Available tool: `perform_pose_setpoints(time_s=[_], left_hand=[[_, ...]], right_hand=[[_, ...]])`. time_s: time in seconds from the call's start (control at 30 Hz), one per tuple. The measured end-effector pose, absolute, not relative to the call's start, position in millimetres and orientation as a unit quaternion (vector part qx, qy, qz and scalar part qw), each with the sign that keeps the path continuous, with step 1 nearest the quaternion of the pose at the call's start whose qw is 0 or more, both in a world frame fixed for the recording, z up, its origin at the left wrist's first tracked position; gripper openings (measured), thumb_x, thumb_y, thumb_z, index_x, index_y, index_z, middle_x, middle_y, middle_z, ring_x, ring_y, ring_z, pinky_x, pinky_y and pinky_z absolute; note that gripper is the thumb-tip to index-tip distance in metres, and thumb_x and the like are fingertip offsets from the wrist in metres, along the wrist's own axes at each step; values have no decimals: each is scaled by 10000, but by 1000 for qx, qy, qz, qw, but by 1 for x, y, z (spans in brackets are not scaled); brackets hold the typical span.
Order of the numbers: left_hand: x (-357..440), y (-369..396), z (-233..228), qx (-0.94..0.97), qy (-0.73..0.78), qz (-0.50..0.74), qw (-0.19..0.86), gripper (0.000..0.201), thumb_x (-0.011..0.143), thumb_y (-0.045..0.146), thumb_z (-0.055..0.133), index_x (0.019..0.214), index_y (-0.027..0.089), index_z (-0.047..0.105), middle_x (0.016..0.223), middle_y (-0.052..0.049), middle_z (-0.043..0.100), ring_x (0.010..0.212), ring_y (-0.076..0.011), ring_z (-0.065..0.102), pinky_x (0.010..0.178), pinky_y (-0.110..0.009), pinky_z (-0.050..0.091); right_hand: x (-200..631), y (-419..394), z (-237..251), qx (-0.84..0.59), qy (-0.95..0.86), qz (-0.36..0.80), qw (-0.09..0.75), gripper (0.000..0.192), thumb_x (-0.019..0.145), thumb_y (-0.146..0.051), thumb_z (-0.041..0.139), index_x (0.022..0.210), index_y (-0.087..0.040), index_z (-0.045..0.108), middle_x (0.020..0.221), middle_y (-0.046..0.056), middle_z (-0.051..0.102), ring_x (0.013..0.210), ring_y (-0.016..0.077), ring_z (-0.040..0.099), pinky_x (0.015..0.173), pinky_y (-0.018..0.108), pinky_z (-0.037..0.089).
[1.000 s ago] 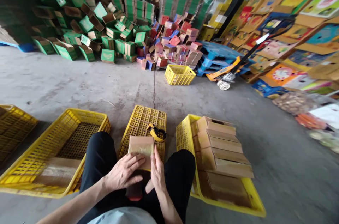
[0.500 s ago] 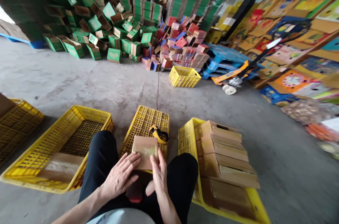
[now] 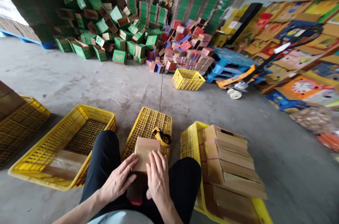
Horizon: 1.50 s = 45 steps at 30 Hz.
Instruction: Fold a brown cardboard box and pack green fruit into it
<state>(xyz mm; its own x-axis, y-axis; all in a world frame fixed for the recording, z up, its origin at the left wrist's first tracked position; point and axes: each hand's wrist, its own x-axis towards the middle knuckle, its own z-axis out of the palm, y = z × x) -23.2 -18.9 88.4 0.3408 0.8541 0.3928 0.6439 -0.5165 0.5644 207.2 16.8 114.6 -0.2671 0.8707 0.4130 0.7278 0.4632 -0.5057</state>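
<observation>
Taking the upturned yellow crate (image 3: 148,125) between my knees as the landmark, I start far to its left, where a yellow crate (image 3: 23,118) at the edge of view carries brown cartons. Nearer to the landmark on that side I see a wide yellow basket (image 3: 87,114) with one taped brown carton (image 3: 62,164) lying flat inside it. My left hand (image 3: 116,181) lies with its fingers spread flat against the near left side of the small brown box (image 3: 144,148), which rests on the near end of the upturned crate, just in front of my lap. My right hand (image 3: 157,178) lies open, palm down, on the near right part of the same box, fingers stretched forward over its top; neither hand pinches anything. Just beyond the box, on the crate's right edge, sits a yellow tape dispenser (image 3: 162,135), touching or almost touching the box; I cannot tell which. To the right of the landmark stands another yellow crate (image 3: 189,139) filled with a row of folded brown cartons (image 3: 230,157) leaning on one another. Well beyond the landmark, across the concrete floor (image 3: 111,86), a smaller yellow basket (image 3: 188,79) stands before a heap of green boxes (image 3: 116,37) and red boxes (image 3: 185,47).
</observation>
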Motion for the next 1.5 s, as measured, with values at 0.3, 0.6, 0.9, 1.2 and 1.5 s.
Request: perform_pose_setpoints(time_s=[0.3, 0.6, 0.9, 1.2, 1.5], left_hand=[[-14, -15, 89, 771, 462, 379, 219, 611, 1105, 456, 514, 1666, 316, 317, 1602, -152, 497, 1464, -294, 570, 1153, -430, 570], [-20, -19, 80, 771, 453, 389, 222, 598, 1134, 433, 420, 1694, 306, 253, 1590, -183, 516, 1412, -304, 618, 1093, -450, 611], [-23, -12, 80, 778, 462, 382, 186, 506, 1133, 421, 444, 1624, 300, 432, 1642, -92, 524, 1494, -253, 542, 1177, -358, 538], [1, 3, 106, 845, 408, 325, 123, 647, 1141, 467, 418, 1732, 260, 254, 1643, -101, 527, 1548, -285, 466, 1256, -445, 460], [8, 4, 116, 860, 415, 273, 120, 685, 1096, 585, 487, 1683, 244, 394, 1580, -123, 580, 1469, -315, 517, 1182, -463, 490]], right_hand=[[163, 35, 129, -474, -813, 124, 315, 516, 1096, -237, 440, 1604, -246, 528, 1466, 142, 662, 1366, 344, 615, 1104, 530, 582], [144, 40, 161, -425, -841, 166, 291, 478, 1079, -232, 466, 1537, -211, 603, 1377, 126, 714, 1274, 294, 662, 1135, 481, 576], [199, -2, 141, -456, -840, 114, 272, 703, 1027, -230, 615, 1688, -296, 385, 1654, 62, 518, 1514, 349, 503, 1217, 567, 520], [194, 3, 134, -426, -837, 138, 315, 504, 1072, -141, 524, 1530, -334, 611, 1321, 59, 766, 1249, 266, 707, 1090, 449, 635], [242, -12, 116, -498, -774, 123, 371, 592, 1041, -222, 632, 1612, -326, 516, 1486, 98, 669, 1342, 317, 666, 1106, 518, 619]])
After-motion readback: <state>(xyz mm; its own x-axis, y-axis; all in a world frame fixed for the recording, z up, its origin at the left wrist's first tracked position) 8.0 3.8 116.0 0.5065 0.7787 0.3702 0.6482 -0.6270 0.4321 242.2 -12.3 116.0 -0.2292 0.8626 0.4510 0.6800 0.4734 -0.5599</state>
